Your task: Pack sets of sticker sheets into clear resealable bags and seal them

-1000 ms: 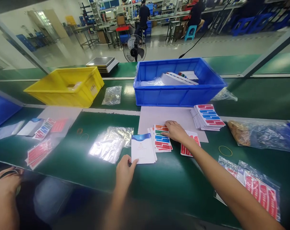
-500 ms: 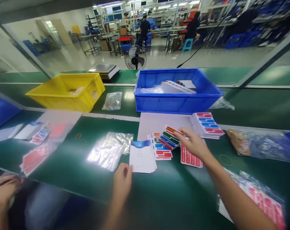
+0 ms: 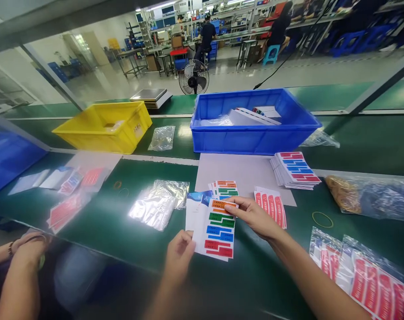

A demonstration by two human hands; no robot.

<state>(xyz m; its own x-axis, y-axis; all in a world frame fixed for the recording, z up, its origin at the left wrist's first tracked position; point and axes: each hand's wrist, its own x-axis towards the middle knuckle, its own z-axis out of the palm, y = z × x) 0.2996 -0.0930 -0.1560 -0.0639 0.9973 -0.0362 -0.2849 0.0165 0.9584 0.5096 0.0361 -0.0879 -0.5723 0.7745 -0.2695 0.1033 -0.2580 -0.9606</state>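
Green belt (image 3: 122, 231) runs under everything we are handling. Our right hand (image 3: 255, 218) pinches the upper right edge of a colour-striped label sheet (image 3: 220, 229), thumb on top and fingers curled beneath, closed tight on the paper. The sheet lies over a white booklet with a blue top (image 3: 197, 213), covering most of its right half. Our left hand (image 3: 179, 254) grips the lower edge of that booklet and sheet together, thumb pressed on the white corner, fingers folded under and out of sight, so the two hands hold the pair between them just above the belt.

Just behind the sheet sits a small stack of the same striped labels (image 3: 226, 188), and just right of our right hand lies a stack of red label sheets (image 3: 273, 206), both at the front edge of a grey paper mat (image 3: 238, 171). A taller pile of red and blue labels (image 3: 297, 168) rests at the mat's far right corner. Clear plastic bags (image 3: 157, 204) lie to the left of the booklet. A blue bin (image 3: 255, 133) and a yellow bin (image 3: 105, 131) stand further back. Another person's hand (image 3: 28, 251) shows at the lower left, well apart from ours.
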